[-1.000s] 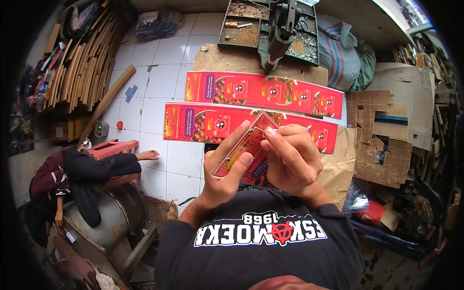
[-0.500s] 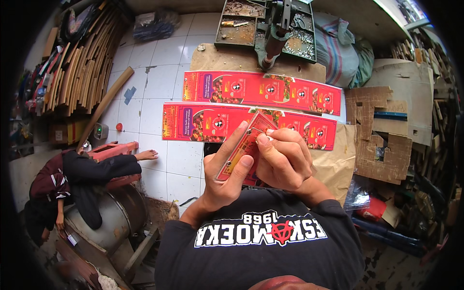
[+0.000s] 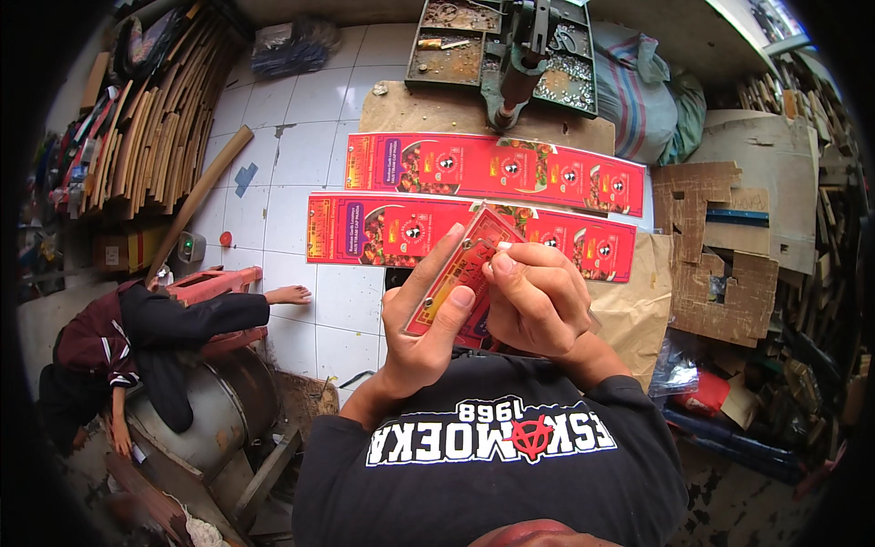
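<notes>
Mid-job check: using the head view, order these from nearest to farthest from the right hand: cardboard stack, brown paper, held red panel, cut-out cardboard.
From the right hand:
1. Red panel: at its fingertips.
2. Brown paper: just right.
3. Cut-out cardboard: farther right.
4. Cardboard stack: far upper left.

Left fingers grip a red panel (two red strips lie beyond).

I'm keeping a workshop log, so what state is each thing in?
Held red printed piece, tilted
Left hand, closed on it
Right hand, pinched at its edge
Far red strip, flat
Near red strip, flat, partly hidden
Compartmented tray, open
Striped sack, bulging
</notes>
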Tool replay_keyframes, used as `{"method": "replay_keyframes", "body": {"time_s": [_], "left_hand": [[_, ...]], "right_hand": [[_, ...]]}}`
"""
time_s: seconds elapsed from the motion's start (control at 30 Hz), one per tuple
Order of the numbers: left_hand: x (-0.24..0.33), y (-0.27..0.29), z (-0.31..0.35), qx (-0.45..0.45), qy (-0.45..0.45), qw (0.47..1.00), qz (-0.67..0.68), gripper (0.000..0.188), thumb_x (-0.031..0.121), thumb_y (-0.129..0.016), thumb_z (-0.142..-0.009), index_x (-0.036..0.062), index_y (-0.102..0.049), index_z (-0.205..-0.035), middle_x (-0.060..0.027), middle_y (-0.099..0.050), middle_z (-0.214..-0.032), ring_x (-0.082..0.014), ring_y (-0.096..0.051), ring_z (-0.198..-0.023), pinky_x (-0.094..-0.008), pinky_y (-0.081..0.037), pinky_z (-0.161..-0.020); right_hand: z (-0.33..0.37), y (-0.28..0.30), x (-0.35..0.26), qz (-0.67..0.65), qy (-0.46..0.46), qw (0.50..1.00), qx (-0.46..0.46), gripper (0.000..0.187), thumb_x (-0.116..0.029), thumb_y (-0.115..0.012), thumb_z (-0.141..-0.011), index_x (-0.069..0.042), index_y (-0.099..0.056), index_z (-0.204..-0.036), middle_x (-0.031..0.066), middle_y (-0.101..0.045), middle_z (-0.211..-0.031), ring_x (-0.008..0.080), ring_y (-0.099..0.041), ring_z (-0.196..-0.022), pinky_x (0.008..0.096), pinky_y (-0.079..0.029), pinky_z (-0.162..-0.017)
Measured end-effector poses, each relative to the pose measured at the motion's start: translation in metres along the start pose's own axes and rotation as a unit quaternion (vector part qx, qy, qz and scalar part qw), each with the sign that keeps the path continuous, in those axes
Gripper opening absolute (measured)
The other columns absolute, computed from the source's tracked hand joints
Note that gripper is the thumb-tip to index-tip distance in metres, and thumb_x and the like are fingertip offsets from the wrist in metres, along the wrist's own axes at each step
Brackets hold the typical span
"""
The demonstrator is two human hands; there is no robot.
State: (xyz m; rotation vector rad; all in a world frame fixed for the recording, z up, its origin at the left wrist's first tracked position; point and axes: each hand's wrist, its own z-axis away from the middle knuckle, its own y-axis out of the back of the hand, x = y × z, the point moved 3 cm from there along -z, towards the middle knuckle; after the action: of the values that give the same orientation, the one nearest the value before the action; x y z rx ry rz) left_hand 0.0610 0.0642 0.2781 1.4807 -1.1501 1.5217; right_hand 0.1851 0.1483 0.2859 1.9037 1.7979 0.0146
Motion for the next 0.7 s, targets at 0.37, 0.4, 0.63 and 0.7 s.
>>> {"method": "replay_keyframes", "body": {"time_s": [0.37, 0.4, 0.63, 0.7], "left_hand": [[-0.004, 0.003, 0.0, 0.001, -0.05, 0.996, -0.07, 0.051, 0.001, -0.056, -0.091, -0.0026, -0.045, -0.141, -0.0137, -0.072, -0.091, -0.0097, -0.065, -0.074, -0.0233, -0.05, -0.066], [-0.005, 0.004, 0.0, 0.007, -0.05, 0.996, -0.075, 0.051, 0.001, -0.055, -0.091, -0.0027, -0.045, -0.141, -0.0133, -0.072, -0.089, -0.0096, -0.065, -0.073, -0.0233, -0.049, -0.065], [-0.003, 0.001, -0.002, 0.017, -0.034, 0.999, -0.038, 0.05, 0.006, -0.057, -0.092, -0.0026, -0.046, -0.14, -0.0144, -0.072, -0.095, -0.0101, -0.065, -0.078, -0.023, -0.05, -0.071], [-0.002, 0.0, -0.002, 0.022, -0.022, 0.999, -0.01, 0.05, 0.008, -0.057, -0.092, -0.0025, -0.046, -0.14, -0.0144, -0.072, -0.098, -0.0101, -0.065, -0.08, -0.0232, -0.049, -0.073]], "right_hand": [[-0.006, -0.005, -0.004, 0.025, 0.034, 0.997, -0.058, 0.042, 0.0, -0.067, -0.061, 0.005, -0.07, -0.103, 0.0076, -0.059, -0.076, 0.0232, -0.065, -0.074, 0.0327, -0.056, -0.061], [-0.009, -0.004, -0.003, 0.016, 0.038, 0.996, -0.074, 0.043, -0.002, -0.067, -0.061, 0.005, -0.07, -0.103, 0.008, -0.059, -0.076, 0.0234, -0.065, -0.073, 0.0329, -0.056, -0.061], [-0.009, 0.003, 0.008, -0.062, -0.027, 0.997, -0.035, 0.038, 0.008, -0.068, -0.064, 0.003, -0.069, -0.102, 0.0089, -0.066, -0.08, 0.0239, -0.067, -0.069, 0.0329, -0.058, -0.062], [-0.007, 0.002, 0.003, -0.056, -0.037, 0.998, -0.002, 0.038, 0.01, -0.068, -0.066, 0.003, -0.069, -0.102, 0.0088, -0.067, -0.081, 0.0239, -0.068, -0.07, 0.0324, -0.057, -0.062]]}}
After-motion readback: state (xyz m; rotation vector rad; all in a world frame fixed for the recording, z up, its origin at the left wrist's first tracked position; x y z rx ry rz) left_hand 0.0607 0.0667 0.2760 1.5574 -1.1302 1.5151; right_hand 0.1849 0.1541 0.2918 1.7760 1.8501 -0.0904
